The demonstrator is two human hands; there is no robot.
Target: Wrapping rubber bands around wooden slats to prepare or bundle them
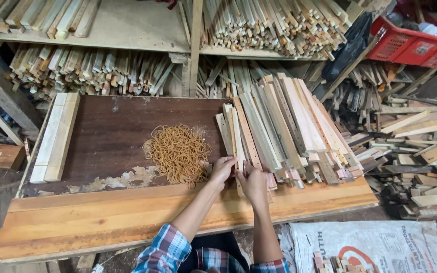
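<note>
gripping the near ends of a few wooden slats (238,139), left hand (222,169) and right hand (253,184) both clamp them; the leaning slat pile (299,126) just right could slide off the counter (102,212) if jostled.

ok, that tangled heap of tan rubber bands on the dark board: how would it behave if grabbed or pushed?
The tangled heap of tan rubber bands is probably floppy: thin loops lie slumped with no shape. It likely feels light for its bulk, since the dark brown wooden board shows through gaps. Pushed, it would probably drag and spread rather than roll; a grab may lift a clump and leave stragglers.
</note>
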